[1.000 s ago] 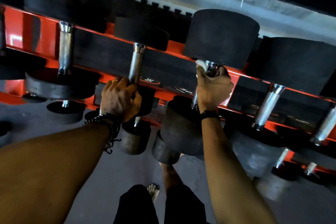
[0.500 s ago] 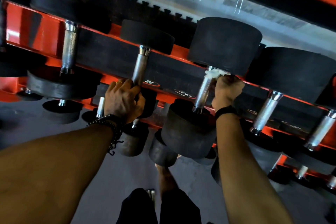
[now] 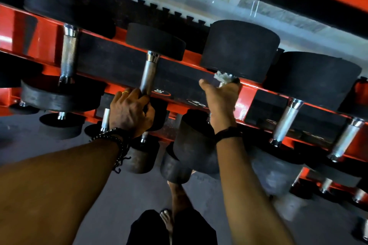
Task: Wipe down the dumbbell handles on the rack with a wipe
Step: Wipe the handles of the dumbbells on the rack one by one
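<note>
Bare forearms, no sleeves. The left wrist wears black beaded bracelets [image 3: 117, 141], a thin gold ring [image 3: 125, 92] on one finger. The right wrist wears a black band [image 3: 228, 133]; black shorts [image 3: 175, 228] show below.

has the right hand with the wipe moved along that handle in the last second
Yes. The right hand with the wipe slid up the handle toward the far weight head, then came partway back down, now covering the handle.

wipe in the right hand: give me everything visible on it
The wipe is a small white wad, crumpled, looking like paper or thin cloth. Only a tuft shows, sticking out above the right hand, whose fingers curl round it and the dumbbell handle beneath. It sits at the handle's far end, right under the big black weight head. The rest is hidden in the grip.
</note>
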Demonstrator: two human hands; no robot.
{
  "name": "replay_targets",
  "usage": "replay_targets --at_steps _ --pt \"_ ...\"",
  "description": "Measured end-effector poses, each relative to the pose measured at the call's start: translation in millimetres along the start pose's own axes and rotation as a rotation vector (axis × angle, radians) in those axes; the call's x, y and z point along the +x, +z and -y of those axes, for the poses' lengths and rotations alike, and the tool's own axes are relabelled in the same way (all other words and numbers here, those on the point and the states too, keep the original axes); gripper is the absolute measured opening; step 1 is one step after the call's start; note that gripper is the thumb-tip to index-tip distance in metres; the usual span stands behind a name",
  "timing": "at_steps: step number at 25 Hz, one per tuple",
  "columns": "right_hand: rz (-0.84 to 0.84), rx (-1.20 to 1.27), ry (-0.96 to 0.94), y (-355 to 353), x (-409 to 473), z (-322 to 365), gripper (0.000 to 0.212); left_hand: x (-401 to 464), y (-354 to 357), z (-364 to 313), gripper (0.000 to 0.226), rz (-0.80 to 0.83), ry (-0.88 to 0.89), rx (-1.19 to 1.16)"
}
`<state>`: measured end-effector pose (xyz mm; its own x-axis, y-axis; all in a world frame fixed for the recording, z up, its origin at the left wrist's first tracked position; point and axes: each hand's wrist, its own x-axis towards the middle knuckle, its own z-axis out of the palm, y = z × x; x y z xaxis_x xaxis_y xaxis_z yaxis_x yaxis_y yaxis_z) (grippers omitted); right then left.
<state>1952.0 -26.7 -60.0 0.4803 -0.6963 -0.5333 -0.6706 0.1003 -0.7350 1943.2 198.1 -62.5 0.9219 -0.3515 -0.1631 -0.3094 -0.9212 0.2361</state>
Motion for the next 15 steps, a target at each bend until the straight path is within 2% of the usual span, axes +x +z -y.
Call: replay_targets --at_steps 1,4,5,8,11,12,15 --pt "-0.009 0.005 -0.011 -0.3 4.5 -2.8 0.052 1.0 0.8 -1.2 0.028 -0.008 0.005 -0.003" --pt "0.204 0.204 0.042 -14.7 20.9 0.1 0.029 0.6 3.3 -2.6 0.028 -0.041 0.004 -0.006" --pt "0.185 0.177 0.024 -16.0 15.6 -0.6 0.027 -0.6 2.6 -1.7 0.028 -0.026 0.001 -0.006" --pt "0.095 0.000 -0.137 -7.9 0.3 -2.2 0.044 0.4 1.9 -2.3 0.028 -0.028 -0.001 -0.011" --pt "0.313 0.164 -0.001 -21.5 14.3 6.1 0.040 -0.2 3.8 -3.5 0.029 -0.071 0.010 -0.005" --pt "0.304 0.141 0.023 -26.0 11.2 8.1 0.037 -0.2 3.1 -2.8 0.029 -0.057 0.008 0.001" --pt "0.102 -0.033 -0.078 -21.8 -1.3 1.5 0.022 -1.0 4.2 -1.2 0.027 -0.059 0.009 0.010"
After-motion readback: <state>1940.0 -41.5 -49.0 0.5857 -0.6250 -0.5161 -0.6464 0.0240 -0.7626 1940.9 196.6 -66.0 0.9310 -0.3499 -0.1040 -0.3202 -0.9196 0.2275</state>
